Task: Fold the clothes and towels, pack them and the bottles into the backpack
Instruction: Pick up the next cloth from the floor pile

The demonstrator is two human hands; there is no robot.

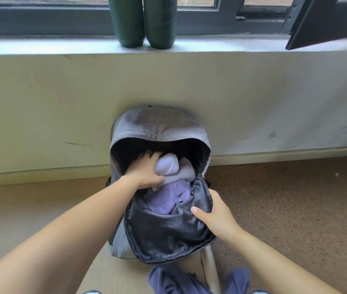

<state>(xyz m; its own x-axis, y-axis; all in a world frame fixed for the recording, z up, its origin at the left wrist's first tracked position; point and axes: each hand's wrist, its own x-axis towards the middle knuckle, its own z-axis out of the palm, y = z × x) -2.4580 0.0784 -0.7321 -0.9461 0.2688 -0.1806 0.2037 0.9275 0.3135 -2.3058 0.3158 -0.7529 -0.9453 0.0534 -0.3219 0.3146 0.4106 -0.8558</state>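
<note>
stuffing stage, roughly halfway: left hand [145,170] wrapped round a white roll [167,165] inside the backpack [157,124], above a purple towel [168,198]. right hand [213,215] pinches the front flap [168,236], holding it open. green bottles [126,20] on the sill [62,45] and blue garment [168,279] on the floor [285,198], not yet packed.

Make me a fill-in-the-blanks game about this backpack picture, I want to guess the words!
1. The two dark green bottles stand on the ____.
2. The rolled cloth gripped by the left hand inside the grey fabric backpack is ____.
3. The backpack's shiny flap, gripped by the right hand, is ____.
4. The fluffy towel inside is ____.

Missing words: windowsill; white; black; purple.
</note>
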